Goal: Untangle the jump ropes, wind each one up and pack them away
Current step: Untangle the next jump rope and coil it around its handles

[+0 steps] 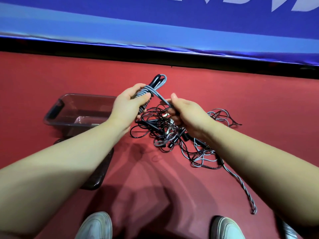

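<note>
My left hand (128, 106) grips a grey jump rope bundle (146, 94), its cord wound in coils around black handles that stick out at the far end. From the bundle a short grey strand runs to my right hand (185, 114), which pinches the strand's end (165, 101). Below both hands, a tangled pile of black and grey jump ropes (174, 135) with several black handles lies on the red floor. One twisted grey rope (241, 185) trails out of the pile toward the lower right.
A clear plastic bin (69, 109) stands on the floor to the left, with a dark lid (98, 176) lying in front of it under my left forearm. A blue padded wall (155, 31) with a black base runs across the back. My shoes (96, 226) show at the bottom.
</note>
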Available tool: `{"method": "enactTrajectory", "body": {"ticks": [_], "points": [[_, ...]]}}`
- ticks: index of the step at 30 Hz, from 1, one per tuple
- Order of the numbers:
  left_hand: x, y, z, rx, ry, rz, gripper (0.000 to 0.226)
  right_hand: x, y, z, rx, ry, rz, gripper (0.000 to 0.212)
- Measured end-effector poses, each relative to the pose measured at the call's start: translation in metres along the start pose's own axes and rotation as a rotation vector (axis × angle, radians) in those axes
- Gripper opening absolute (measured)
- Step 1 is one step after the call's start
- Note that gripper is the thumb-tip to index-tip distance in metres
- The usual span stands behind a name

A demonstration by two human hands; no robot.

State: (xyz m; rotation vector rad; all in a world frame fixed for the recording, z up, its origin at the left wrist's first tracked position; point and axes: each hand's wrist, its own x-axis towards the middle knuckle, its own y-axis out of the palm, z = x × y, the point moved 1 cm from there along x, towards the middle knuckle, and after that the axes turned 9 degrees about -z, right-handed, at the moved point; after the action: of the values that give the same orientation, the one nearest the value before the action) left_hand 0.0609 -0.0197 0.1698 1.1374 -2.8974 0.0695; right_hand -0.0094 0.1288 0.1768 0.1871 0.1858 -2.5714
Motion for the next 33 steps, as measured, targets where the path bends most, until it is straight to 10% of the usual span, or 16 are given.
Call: {"method": "enactTrajectory", "body": {"ticks": [4,9,15,19,24,29,33], "points": [[-0.001,-0.001,0.006,0.178,0.143,0.084,0.018,-0.004,-0.013,0.019,-0.407,-0.149,-0.125,0.031],[0.003,0.000,0.006,0.252,0.182,0.091,0.023,-0.010,-0.012,0.036,-1.058,-0.827,-0.390,0.032],[0.003,-0.003,-0.005,0.827,0.444,0.092,0.050,-0.009,-0.025,0.046,-1.221,-1.210,-0.464,0.033],[0.003,-0.009,-0.008,0.881,0.531,0.074,0.041,-0.010,-0.021,0.042,-1.176,-0.614,-0.184,0.021],[-0.001,-0.006,-0.005,1.004,0.619,0.088,0.038,-0.008,-0.014,0.034,-0.029,0.432,0.260,0.032],[-0.006,0.001,-0.001,1.047,0.646,0.132,0.037,0.005,-0.006,0.024,0.152,0.551,0.248,0.042],[-0.005,0.002,0.004,0.964,0.534,0.163,0.040,0.007,-0.008,0.026,-0.528,0.031,0.003,0.028]]}}
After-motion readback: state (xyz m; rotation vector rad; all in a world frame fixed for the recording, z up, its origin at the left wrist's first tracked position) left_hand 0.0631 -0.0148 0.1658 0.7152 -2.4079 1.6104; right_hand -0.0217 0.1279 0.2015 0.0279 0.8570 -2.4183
